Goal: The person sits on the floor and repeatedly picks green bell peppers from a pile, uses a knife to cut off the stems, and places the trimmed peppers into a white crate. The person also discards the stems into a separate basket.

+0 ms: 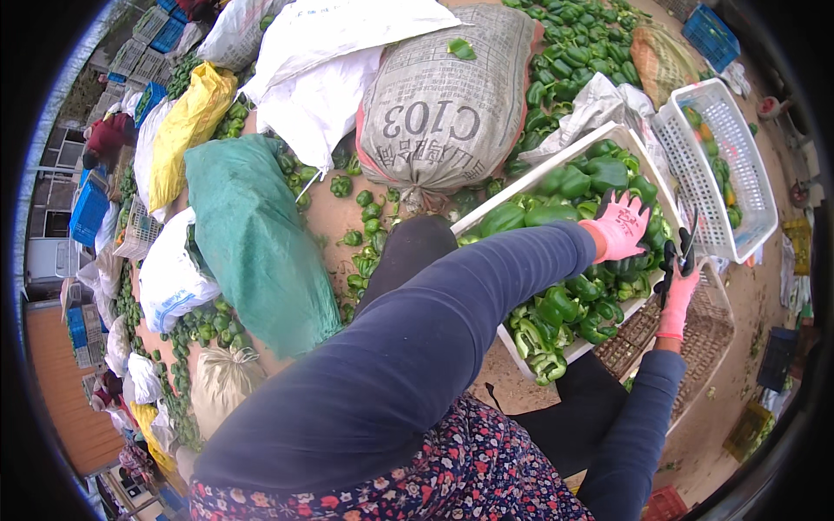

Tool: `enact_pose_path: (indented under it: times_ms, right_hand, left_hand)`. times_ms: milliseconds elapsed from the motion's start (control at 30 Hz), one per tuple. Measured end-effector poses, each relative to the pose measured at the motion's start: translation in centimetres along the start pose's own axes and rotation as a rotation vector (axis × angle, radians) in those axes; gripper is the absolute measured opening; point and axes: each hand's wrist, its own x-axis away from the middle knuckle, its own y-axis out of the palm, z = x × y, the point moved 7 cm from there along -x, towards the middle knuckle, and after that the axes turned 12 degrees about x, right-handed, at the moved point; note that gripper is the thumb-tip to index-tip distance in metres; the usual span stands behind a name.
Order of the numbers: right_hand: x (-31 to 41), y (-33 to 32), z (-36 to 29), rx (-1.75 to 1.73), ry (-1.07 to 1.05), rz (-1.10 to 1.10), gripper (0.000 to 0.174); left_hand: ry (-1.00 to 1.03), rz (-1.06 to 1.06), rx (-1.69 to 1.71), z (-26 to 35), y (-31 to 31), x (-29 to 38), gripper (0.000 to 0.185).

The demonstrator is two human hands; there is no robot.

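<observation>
My left hand (622, 226), in a pink glove with black fingertips, rests fingers spread on green bell peppers (558, 305) in a long white plastic crate (487, 207). Some peppers at the crate's near end are split, their pale insides showing. Just beyond the crate's right edge, my right hand (677, 286), gloved the same way, is closed on a small metal cutting tool (692, 236); whether it is a knife or scissors cannot be told.
A perforated white crate (756, 176) with some green and orange peppers stands at right; another basket (717, 325) lies below my right hand. A large woven sack (449, 84), a green sack (254, 228) and loose peppers (576, 55) cover much ground. People are at far left.
</observation>
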Motion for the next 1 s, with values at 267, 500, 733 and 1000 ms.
enact_pose_path:
  times_ms: [267, 500, 733, 1000]
  right_hand:
    - [-4.3, 7.2, 4.5, 0.619, 0.036, -0.047, 0.04]
    - [0.0, 2.1, -5.9, 0.15, -0.167, 0.119, 0.045]
    - [12.2, 5.9, -19.5, -0.127, 0.242, -0.13, 0.048]
    - [17.8, 17.1, -29.1, -0.159, 0.308, -0.546, 0.052]
  left_hand:
    - [-0.303, 0.701, 0.278, -17.0, -15.6, 33.3, 0.05]
    - [-1.297, 0.534, 0.083, -41.3, -7.9, 52.2, 0.059]
    - [-1.528, 0.595, 0.221, -62.9, -5.6, 49.0, 0.07]
    - [-1.306, 0.929, 0.46, -60.1, -4.2, 48.2, 0.05]
